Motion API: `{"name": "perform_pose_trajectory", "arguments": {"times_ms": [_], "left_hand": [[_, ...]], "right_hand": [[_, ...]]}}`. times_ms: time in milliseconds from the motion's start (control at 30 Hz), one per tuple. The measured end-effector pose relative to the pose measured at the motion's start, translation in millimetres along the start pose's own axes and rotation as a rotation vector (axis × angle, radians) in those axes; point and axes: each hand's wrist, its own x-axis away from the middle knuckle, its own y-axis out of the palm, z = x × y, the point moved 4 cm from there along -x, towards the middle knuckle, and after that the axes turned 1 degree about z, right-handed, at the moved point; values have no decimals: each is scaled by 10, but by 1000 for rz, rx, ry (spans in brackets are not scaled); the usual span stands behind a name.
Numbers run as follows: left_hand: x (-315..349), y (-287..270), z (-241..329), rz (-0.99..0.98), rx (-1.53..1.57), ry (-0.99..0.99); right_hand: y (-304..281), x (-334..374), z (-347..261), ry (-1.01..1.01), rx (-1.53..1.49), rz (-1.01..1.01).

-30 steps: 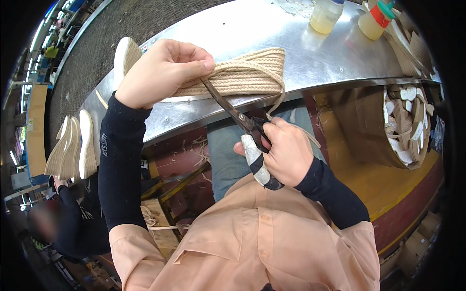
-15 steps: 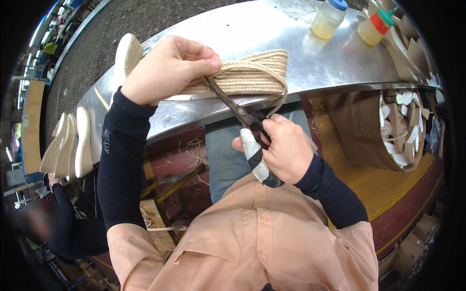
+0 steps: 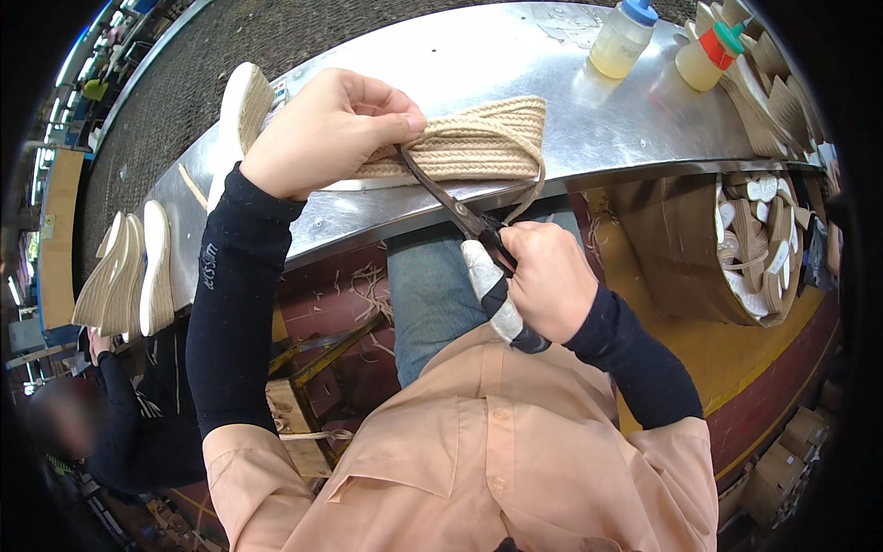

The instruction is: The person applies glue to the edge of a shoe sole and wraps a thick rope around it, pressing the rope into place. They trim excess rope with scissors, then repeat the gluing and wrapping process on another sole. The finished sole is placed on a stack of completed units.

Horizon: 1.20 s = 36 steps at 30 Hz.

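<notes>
A wedge shoe sole (image 3: 487, 152) wrapped in beige braided jute lies on its side near the front of the metal table. My left hand (image 3: 336, 133) is over its left part, thumb and finger pinching the braided cord there. One loose length of cord (image 3: 539, 177) loops over the sole's right end and hangs past the table edge. Dark scissors (image 3: 463, 212), one handle wrapped in white and black tape, are held in my right hand (image 3: 554, 276). Their blade tips reach up to the cord just under my left fingertips, which partly hide them.
Glue bottles with a blue cap (image 3: 623, 39) and a green cap (image 3: 710, 55) stand at the back right. More wedge soles (image 3: 158, 267) line the table's left end. A brown sack (image 3: 667, 244) of soles stands at lower right. A co-worker (image 3: 138, 414) is at far left.
Both hands have shifted slightly to the right, the scissors along with the right one. The sole and the loose cord look nearly the same.
</notes>
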Motion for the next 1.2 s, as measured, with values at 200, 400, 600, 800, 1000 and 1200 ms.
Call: {"name": "perform_pose_trajectory", "arguments": {"times_ms": [200,400,600,800,1000,1200], "left_hand": [[-7,0,-5,27,-38,4],[-14,-43,18,14,-104,-206],[6,-66,31,37,-69,-180],[269,50,569,207,-380,277],[947,411,416,1,-204,-116],[1416,951,-726,-231,-147,-517]], "right_hand": [[-4,-36,77,-51,52,26],[72,-83,198,-102,-6,27],[-154,138,189,-192,-110,125],[-987,200,826,-61,-366,643],[-1919,-141,1895,513,164,728],[-2058,-362,2025,344,420,862]]}}
